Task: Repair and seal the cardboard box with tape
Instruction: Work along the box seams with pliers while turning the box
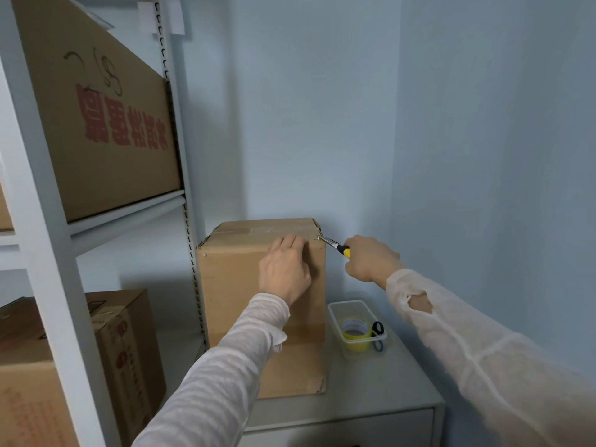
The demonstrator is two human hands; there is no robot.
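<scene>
Shelf rack (pixel 48 253) is standing at left. The cardboard box (pixel 232 301) is sitting upright on the grey cabinet top (pixel 387 382), close beside the rack's post. The left hand (pixel 283 269) is lying flat on its front face, fingers pressing near the top edge and gripping nothing. The right hand (pixel 371 259) is gripping a yellow-and-black tool (pixel 335 246), its metal tip touching the box's upper right corner. The tape roll (pixel 354 333) is waiting in a clear tub (pixel 351 304). The box is looking stiff with frayed corners, so bracing on the flat faces seems safest.
</scene>
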